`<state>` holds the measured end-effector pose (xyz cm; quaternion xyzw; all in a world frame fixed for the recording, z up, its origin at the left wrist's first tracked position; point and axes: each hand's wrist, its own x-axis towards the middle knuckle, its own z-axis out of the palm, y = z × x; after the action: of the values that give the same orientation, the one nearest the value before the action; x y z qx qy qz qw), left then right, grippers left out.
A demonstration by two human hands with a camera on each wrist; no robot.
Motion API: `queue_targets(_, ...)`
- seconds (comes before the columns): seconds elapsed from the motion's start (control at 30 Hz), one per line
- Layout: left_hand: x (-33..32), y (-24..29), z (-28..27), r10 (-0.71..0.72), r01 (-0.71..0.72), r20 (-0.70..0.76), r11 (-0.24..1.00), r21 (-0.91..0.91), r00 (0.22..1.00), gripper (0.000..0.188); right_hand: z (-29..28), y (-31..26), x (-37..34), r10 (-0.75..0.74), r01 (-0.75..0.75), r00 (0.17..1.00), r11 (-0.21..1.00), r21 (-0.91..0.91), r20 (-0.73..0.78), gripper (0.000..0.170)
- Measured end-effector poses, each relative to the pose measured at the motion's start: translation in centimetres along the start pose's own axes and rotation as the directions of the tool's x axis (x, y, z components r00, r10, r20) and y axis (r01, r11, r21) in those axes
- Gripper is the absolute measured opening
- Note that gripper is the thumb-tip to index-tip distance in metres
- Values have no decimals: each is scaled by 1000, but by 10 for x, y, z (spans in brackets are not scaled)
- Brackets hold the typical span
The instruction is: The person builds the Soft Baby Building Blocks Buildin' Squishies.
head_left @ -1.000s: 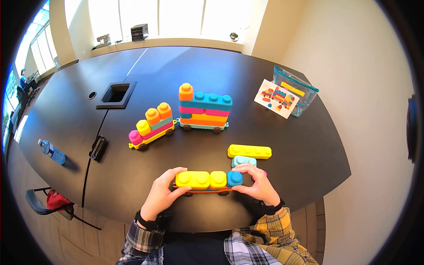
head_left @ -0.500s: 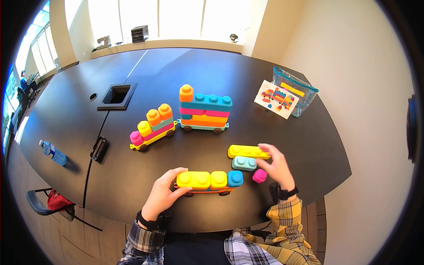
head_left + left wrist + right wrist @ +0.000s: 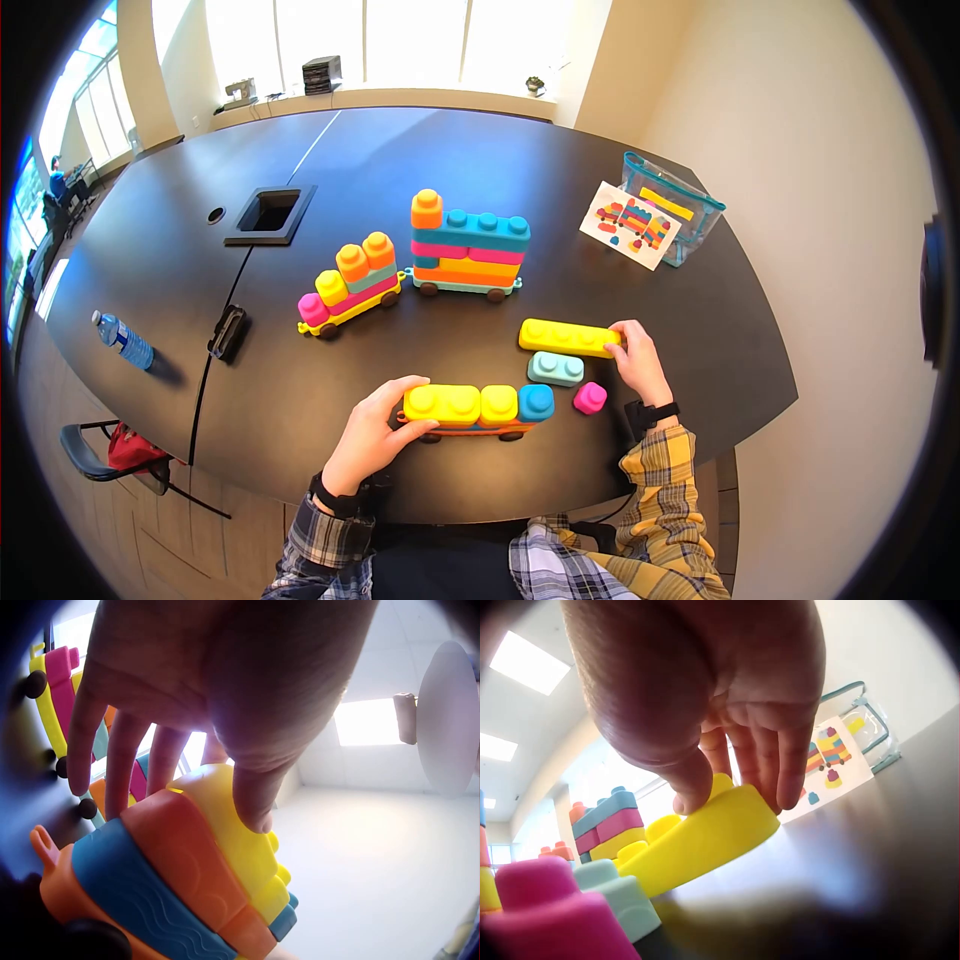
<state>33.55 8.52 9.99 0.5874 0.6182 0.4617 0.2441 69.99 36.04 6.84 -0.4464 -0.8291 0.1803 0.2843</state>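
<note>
The left hand [image 3: 368, 440] grips the left end of a wheeled block car, thumb in front and fingers behind, on its long yellow block [image 3: 441, 404]. Beside that block on top sit a short yellow block [image 3: 498, 405] and a blue one [image 3: 536, 402]. Orange and blue layers [image 3: 142, 877] show beneath in the left wrist view. With thumb and fingers the right hand [image 3: 642, 366] pinches the right end of a long yellow block [image 3: 568, 338]; in the right wrist view that block [image 3: 705, 840] looks tilted. Nearby lie a pale teal block [image 3: 556, 368] and a pink block [image 3: 590, 398].
Two coupled block cars, a stepped one [image 3: 352, 287] and a taller one [image 3: 468, 255], stand behind. A picture card [image 3: 630, 225] leans on a clear pouch [image 3: 693, 215] at the back right. On the left are a water bottle [image 3: 124, 341] and a black case [image 3: 229, 334].
The right hand has left the blue block on the car, moved right and back, and taken hold of the long yellow block's right end. The left hand keeps its grip.
</note>
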Motion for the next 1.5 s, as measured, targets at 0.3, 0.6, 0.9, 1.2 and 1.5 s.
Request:
queue_targets(0.3,2,2,0,-32,19,-92,991,-136,995,73,-10,-111,-24,-84,89,996,747,659,-38,23)
queue_targets(0.6,13,15,-14,208,-227,-150,966,-125,967,62,-15,-163,-35,-381,318,923,828,461,47,30)
queue_targets(0.9,9,12,-11,185,-192,-132,980,-46,974,46,-8,-162,-40,-334,269,940,846,461,63,30)
queue_targets(1.2,3,5,-7,181,-189,-140,981,-45,973,42,5,-154,-52,-310,233,948,832,503,74,33)
queue_targets(1.5,3,3,-4,145,-161,-150,982,-99,978,40,18,-146,-54,-251,181,967,796,577,44,37)
